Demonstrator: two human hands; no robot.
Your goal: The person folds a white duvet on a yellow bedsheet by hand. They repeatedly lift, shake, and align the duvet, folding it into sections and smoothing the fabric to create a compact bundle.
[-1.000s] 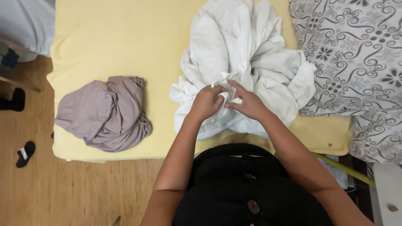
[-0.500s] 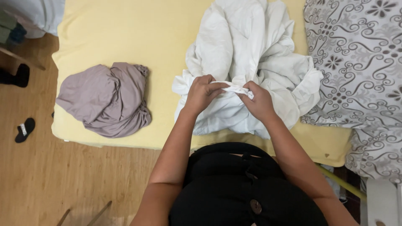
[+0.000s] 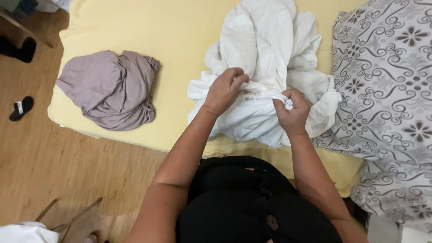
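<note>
A crumpled white sheet [image 3: 265,54] lies heaped on the yellow mattress [image 3: 171,31]. My left hand [image 3: 224,90] pinches a fold of the sheet's near edge, fingers closed on the cloth. A short way to the right, my right hand [image 3: 292,110] is fisted around the same edge. The strip of fabric between the two hands is pulled fairly taut.
A bunched grey-mauve cloth [image 3: 110,87] rests on the mattress's left part. A grey patterned duvet [image 3: 387,90] covers the right side and hangs over the edge. On the wooden floor [image 3: 54,166] at left lies a black slipper [image 3: 21,108].
My hands have drawn apart along the sheet's edge, the right one shifting rightward. The stretch of cloth between them is now longer.
</note>
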